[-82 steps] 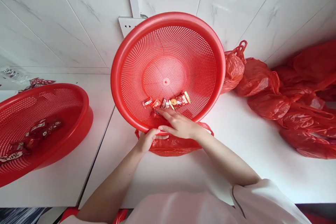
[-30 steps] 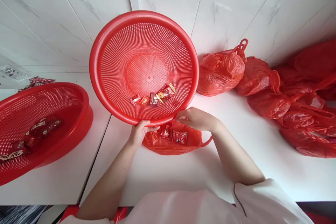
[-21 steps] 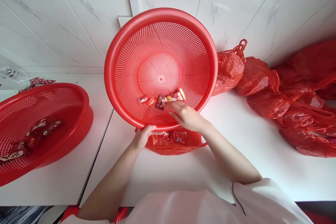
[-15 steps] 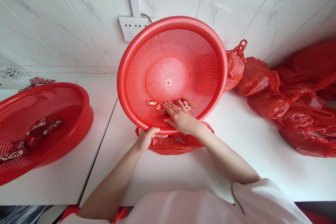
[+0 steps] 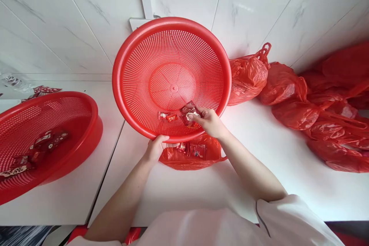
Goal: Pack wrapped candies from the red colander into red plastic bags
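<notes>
My left hand (image 5: pixel 158 148) grips the near rim of a red plastic basket (image 5: pixel 173 48), which is tilted so that its inside faces me. Inside the basket, my right hand (image 5: pixel 208 121) is closed on a dark red snack packet (image 5: pixel 188 111) with its thumb on top. Two small wrapped sweets (image 5: pixel 170 117) lie beside it on the lower mesh wall. Under the basket's near rim an opened red plastic bag (image 5: pixel 184 164) rests on the table, and several red packets (image 5: pixel 197 151) show in its mouth.
To the left stands another red basket (image 5: pixel 95 113) with several dark red packets (image 5: pixel 49 140) in it. Several filled red plastic bags (image 5: pixel 279 82) line the right side of the white table (image 5: pixel 259 142). A tiled wall (image 5: pixel 86 19) with a partly hidden socket panel (image 5: pixel 135 23) is behind.
The basket has shifted left, uncovering more of the opened bag and of a filled bag behind. My right hand has gone from lying flat on the packets to grasping one.
</notes>
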